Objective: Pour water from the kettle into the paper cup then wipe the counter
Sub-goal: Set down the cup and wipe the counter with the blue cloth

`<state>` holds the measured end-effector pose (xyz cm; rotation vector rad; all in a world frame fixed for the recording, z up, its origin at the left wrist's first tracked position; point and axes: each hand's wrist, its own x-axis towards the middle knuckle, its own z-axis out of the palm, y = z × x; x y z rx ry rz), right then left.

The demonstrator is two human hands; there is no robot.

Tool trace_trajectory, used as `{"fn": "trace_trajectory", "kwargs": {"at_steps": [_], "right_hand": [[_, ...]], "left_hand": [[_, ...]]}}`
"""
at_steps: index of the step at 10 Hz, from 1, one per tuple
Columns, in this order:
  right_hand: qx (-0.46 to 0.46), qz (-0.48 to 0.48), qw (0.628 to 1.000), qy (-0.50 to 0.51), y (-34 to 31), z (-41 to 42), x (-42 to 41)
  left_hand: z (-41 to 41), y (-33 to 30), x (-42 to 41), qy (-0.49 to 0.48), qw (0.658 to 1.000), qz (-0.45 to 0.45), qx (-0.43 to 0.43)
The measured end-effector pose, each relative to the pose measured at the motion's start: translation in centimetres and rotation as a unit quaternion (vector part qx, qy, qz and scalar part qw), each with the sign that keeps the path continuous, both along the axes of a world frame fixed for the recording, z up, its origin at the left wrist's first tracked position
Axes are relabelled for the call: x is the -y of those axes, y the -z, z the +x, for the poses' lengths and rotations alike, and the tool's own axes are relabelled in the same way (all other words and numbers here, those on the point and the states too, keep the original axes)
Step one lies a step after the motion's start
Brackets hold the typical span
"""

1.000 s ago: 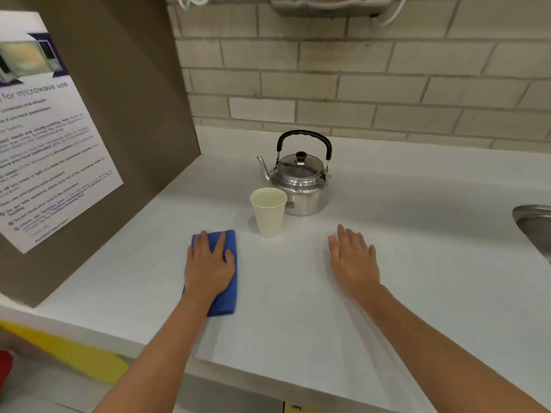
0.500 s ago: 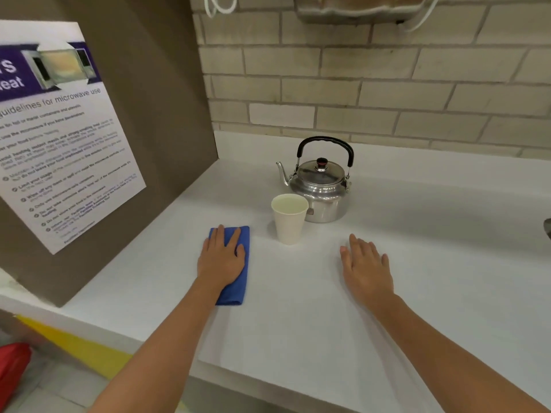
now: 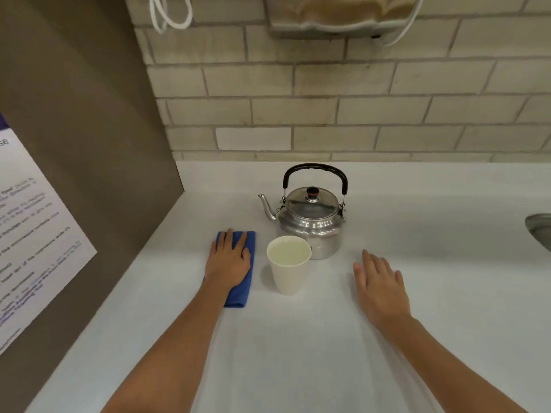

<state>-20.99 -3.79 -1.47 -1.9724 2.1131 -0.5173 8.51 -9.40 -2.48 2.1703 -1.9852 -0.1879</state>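
The kettle (image 3: 310, 216) stands upright on the white counter (image 3: 298, 353), near the brick wall (image 3: 328, 108), with its lid on, its black handle raised and its spout pointing left. Just in front of it, slightly to the left, stands the paper cup (image 3: 288, 264), upright and holding water; from this angle the cup's rim overlaps the kettle's lower body, so I cannot tell whether they touch.

Just left of the cup lies a folded blue cloth (image 3: 241, 281) flat on the counter. The left hand (image 3: 228, 260) rests palm down on it, fingers stretched out and pressing rather than gripping.

The right hand (image 3: 380, 286) lies flat on the bare counter to the right of the cup, fingers spread, holding nothing.

A brown panel with a printed notice (image 3: 32, 242) stands at the left, and the edge of a metal sink (image 3: 541, 231) shows at the far right.
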Motion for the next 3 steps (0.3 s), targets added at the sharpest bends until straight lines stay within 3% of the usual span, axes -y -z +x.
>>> {"fn": "trace_trajectory", "kwargs": {"at_steps": [3], "right_hand": [[0.006, -0.005, 1.000, 0.027, -1.4, 0.5, 0.3]], "left_hand": [[-0.3, -1.1, -0.2, 0.000, 1.000, -0.018, -0.016]]}}
